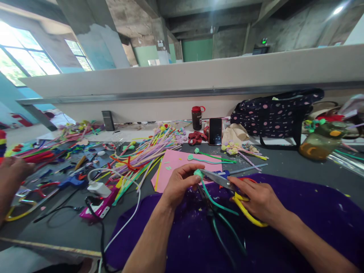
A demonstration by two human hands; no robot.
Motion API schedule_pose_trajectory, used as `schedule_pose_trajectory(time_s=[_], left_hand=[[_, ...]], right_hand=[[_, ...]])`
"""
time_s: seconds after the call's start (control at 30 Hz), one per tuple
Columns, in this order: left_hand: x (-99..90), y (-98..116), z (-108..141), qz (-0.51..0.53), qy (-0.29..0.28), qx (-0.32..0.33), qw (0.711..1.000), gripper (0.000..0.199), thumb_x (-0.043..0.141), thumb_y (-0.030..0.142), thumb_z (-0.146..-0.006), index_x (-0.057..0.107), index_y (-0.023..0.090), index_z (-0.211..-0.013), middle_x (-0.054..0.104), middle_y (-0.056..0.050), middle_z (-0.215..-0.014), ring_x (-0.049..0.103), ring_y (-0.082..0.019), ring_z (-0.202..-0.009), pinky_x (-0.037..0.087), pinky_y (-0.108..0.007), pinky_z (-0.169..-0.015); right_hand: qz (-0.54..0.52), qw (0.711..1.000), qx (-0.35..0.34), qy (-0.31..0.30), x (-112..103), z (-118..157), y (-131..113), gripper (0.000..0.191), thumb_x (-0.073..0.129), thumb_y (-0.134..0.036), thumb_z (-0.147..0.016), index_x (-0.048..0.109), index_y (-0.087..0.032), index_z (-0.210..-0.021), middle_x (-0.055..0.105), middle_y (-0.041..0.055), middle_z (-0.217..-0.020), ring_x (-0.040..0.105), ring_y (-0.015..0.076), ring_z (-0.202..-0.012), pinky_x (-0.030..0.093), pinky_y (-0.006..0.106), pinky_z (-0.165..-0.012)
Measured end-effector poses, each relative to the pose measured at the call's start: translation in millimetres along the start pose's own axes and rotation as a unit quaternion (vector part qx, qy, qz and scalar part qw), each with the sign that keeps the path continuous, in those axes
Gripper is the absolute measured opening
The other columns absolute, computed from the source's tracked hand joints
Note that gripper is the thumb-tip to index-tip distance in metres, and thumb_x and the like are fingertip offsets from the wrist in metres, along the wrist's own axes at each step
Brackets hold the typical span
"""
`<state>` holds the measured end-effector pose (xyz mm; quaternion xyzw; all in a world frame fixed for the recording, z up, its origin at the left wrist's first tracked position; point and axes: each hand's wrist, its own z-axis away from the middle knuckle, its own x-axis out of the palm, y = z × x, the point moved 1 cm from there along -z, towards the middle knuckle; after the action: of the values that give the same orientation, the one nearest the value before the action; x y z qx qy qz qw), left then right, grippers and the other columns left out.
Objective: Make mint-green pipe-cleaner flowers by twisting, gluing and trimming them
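Observation:
My left hand (179, 184) pinches a mint-green fuzzy pipe-cleaner flower (198, 173) between thumb and fingers. Its green stem (212, 200) curves down to the right. My right hand (261, 199) grips scissors (222, 180) with yellow handles, the blades pointing left at the flower's head. Whether the blades touch the fuzz I cannot tell. Below, pliers (211, 213) with dark green handles lie on a purple cloth (307, 208). Behind my hands, two more green-headed stems (210, 160) rest on and beside a pink sheet (170, 161).
Left of the sheet lies a large pile of coloured pipe cleaners (153, 146). A magenta power strip (99, 208) with cables sits front left. At the back stand a red-lidded bottle (196, 119), a phone (215, 132) and a dark patterned bag (264, 115). Another person's hand (14, 172) is at far left.

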<state>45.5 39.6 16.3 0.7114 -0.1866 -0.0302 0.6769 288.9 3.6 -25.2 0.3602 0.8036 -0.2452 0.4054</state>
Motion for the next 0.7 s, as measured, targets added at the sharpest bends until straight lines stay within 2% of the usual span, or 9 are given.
schedule_pose_trajectory(time_s=[0.1, 0.2, 0.27, 0.37, 0.43, 0.5, 0.6, 0.7], left_hand=[[0.5, 0.5, -0.4, 0.006, 0.005, 0.002, 1.000, 0.031, 0.069, 0.021, -0.061, 0.067, 0.014, -0.092, 0.060, -0.003, -0.069, 0.045, -0.007, -0.050, 0.035, -0.021, -0.047], [1.7, 2.2, 0.6, 0.021, 0.007, 0.003, 1.000, 0.033, 0.070, 0.019, -0.060, 0.066, 0.015, -0.092, 0.064, -0.006, -0.081, 0.048, -0.008, -0.055, 0.036, -0.020, -0.047], [3.8, 3.5, 2.5, 0.044, -0.004, -0.003, 0.999, 0.037, 0.071, 0.019, -0.058, 0.065, 0.016, -0.095, 0.065, -0.008, -0.088, 0.051, -0.009, -0.057, 0.036, -0.019, -0.047], [9.9, 3.0, 6.0, 0.089, -0.037, -0.012, 0.995, 0.040, 0.071, 0.019, -0.058, 0.065, 0.019, -0.098, 0.067, -0.008, -0.090, 0.052, -0.009, -0.057, 0.035, -0.019, -0.046], [15.4, -0.1, 7.8, 0.097, -0.058, -0.019, 0.993, 0.039, 0.071, 0.018, -0.060, 0.064, 0.020, -0.098, 0.067, -0.008, -0.092, 0.054, -0.011, -0.060, 0.036, -0.019, -0.047], [21.1, -4.7, 8.7, 0.080, -0.074, -0.029, 0.994, 0.038, 0.070, 0.017, -0.061, 0.064, 0.020, -0.099, 0.067, -0.009, -0.094, 0.057, -0.013, -0.066, 0.038, -0.021, -0.051], [28.5, -11.1, 8.9, 0.052, -0.091, -0.036, 0.994, 0.037, 0.070, 0.017, -0.062, 0.065, 0.019, -0.099, 0.066, -0.009, -0.098, 0.059, -0.017, -0.077, 0.042, -0.024, -0.058], [33.6, -13.5, 8.5, 0.050, -0.098, -0.040, 0.993, 0.036, 0.070, 0.019, -0.063, 0.065, 0.019, -0.098, 0.066, -0.010, -0.100, 0.060, -0.017, -0.075, 0.042, -0.025, -0.059]], right_hand=[[-0.041, 0.999, 0.009, 0.007, -1.5, -0.2, -1.4, 0.042, 0.054, -0.026, -0.078, 0.051, -0.018, -0.120, 0.067, 0.0077, -0.095, 0.064, 0.0162, -0.072, 0.051, 0.025, -0.061], [-0.175, 0.980, 0.099, 0.006, -5.6, -2.5, -4.4, 0.043, 0.058, -0.033, -0.076, 0.052, -0.020, -0.116, 0.067, 0.0031, -0.081, 0.062, 0.0138, -0.063, 0.050, 0.023, -0.057], [-0.309, 0.934, 0.181, 0.009, -8.3, -4.7, -8.8, 0.046, 0.061, -0.037, -0.074, 0.050, -0.021, -0.116, 0.064, 0.0001, -0.071, 0.059, 0.0130, -0.057, 0.047, 0.022, -0.051], [-0.503, 0.822, 0.267, 0.004, -9.2, -7.6, -19.7, 0.054, 0.065, -0.036, -0.071, 0.044, -0.020, -0.118, 0.063, 0.0012, -0.074, 0.055, 0.0113, -0.053, 0.042, 0.020, -0.044], [-0.591, 0.750, 0.299, 0.011, -7.2, -8.6, -27.6, 0.059, 0.068, -0.034, -0.068, 0.041, -0.021, -0.120, 0.063, 0.0021, -0.080, 0.051, 0.0080, -0.048, 0.038, 0.018, -0.041], [-0.650, 0.699, 0.299, 0.015, -3.7, -8.8, -34.6, 0.060, 0.068, -0.033, -0.068, 0.040, -0.022, -0.120, 0.062, 0.0026, -0.083, 0.047, 0.0058, -0.046, 0.037, 0.018, -0.041], [-0.689, 0.663, 0.293, -0.013, 2.4, -8.8, -42.0, 0.057, 0.066, -0.033, -0.070, 0.040, -0.022, -0.119, 0.061, 0.0034, -0.084, 0.042, 0.0042, -0.041, 0.034, 0.017, -0.037], [-0.692, 0.655, 0.302, -0.021, 6.6, -10.0, -44.5, 0.053, 0.068, -0.032, -0.069, 0.043, -0.021, -0.114, 0.060, 0.0016, -0.079, 0.040, 0.0038, -0.041, 0.033, 0.017, -0.037]])
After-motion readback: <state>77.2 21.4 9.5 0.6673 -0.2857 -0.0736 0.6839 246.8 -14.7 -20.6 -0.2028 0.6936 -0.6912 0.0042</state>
